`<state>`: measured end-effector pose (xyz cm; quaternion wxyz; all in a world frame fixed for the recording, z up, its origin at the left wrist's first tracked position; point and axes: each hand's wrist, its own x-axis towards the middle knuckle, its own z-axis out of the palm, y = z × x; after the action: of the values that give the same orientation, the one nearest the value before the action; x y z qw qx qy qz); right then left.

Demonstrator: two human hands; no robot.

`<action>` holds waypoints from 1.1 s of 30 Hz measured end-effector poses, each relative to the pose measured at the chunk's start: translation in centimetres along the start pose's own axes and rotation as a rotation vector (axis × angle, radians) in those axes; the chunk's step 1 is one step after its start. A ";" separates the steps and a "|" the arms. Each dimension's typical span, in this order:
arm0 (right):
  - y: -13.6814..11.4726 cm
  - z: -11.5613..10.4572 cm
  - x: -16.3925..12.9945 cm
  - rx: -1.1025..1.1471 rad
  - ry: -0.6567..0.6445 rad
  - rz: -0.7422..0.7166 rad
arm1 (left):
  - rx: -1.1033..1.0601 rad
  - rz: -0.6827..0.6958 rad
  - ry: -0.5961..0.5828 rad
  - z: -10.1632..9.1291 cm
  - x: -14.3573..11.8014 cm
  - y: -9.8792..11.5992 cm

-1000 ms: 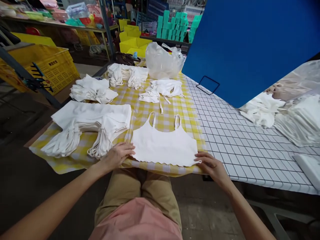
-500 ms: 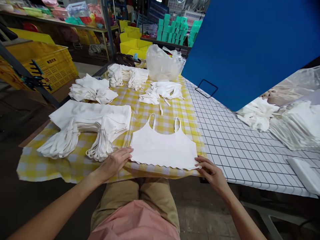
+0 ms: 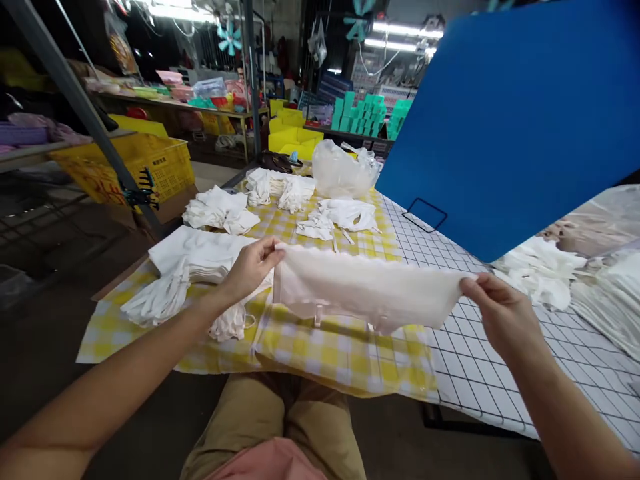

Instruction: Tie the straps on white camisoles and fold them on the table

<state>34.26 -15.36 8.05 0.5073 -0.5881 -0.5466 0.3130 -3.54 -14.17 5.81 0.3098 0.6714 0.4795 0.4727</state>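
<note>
A white camisole top (image 3: pixel 365 287) is stretched between my hands above the table, its wavy hem uppermost and its straps hanging below. My left hand (image 3: pixel 255 263) pinches the hem at its left corner. At the opposite corner, my right hand (image 3: pixel 500 307) grips the cloth between thumb and fingers. Left of the top lies a neat stack of white camisoles (image 3: pixel 200 253), straps trailing toward me; my left forearm covers part of it. Farther back, a loose white garment (image 3: pixel 345 215) lies crumpled.
A yellow checked cloth (image 3: pixel 320 347) covers the table beside a white grid cloth (image 3: pixel 470 360). Behind are a white pile (image 3: pixel 220 210), another stack (image 3: pixel 280 187) and a clear plastic bag (image 3: pixel 345 170). A big blue panel (image 3: pixel 505 120) overhangs the right side. A yellow crate (image 3: pixel 165 167) stands left.
The camisole lay flat on the cloth with its straps away from me. Both hands have lifted it, and its hem is now on top. The view has tilted up.
</note>
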 end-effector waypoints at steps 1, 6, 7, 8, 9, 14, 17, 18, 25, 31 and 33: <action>-1.1 0.2 0.6 0.042 0.008 -0.019 | -0.080 0.018 0.018 -0.2 0.8 0.6; -4.1 0.5 0.5 0.081 -0.038 -0.080 | -0.238 0.015 0.047 -1.5 1.3 2.9; -4.4 0.4 0.1 0.087 -0.036 -0.080 | -0.250 0.001 0.048 -1.8 0.9 3.3; -4.6 0.2 -0.4 0.101 -0.030 -0.075 | -0.259 -0.010 0.054 -2.2 0.5 3.7; -4.9 0.0 -0.9 0.118 -0.022 -0.067 | -0.265 -0.020 0.064 -2.5 0.1 4.2; -6.1 -1.4 -2.2 0.143 -0.015 -0.007 | -0.236 -0.069 0.102 -4.1 -1.1 5.9; -5.9 -1.5 -1.7 0.119 -0.031 0.063 | -0.193 -0.144 0.075 -4.2 -0.5 5.0; -5.4 -1.2 -1.2 0.109 -0.046 0.098 | -0.158 -0.175 0.053 -3.9 -0.2 4.1; 5.2 4.5 2.4 -0.112 -0.234 0.396 | 0.570 -0.379 -0.094 3.1 3.1 -5.3; 11.4 7.2 4.2 -0.342 -0.106 0.422 | 0.742 -0.398 -0.152 7.6 5.5 -9.6; 11.9 7.1 4.7 -0.377 -0.084 0.412 | 0.760 -0.398 -0.159 7.8 5.9 -10.2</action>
<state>32.53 -7.73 -4.34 0.2915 -0.7575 -0.4846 0.3262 0.73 -4.79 -3.87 0.1617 0.6665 0.7141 0.1407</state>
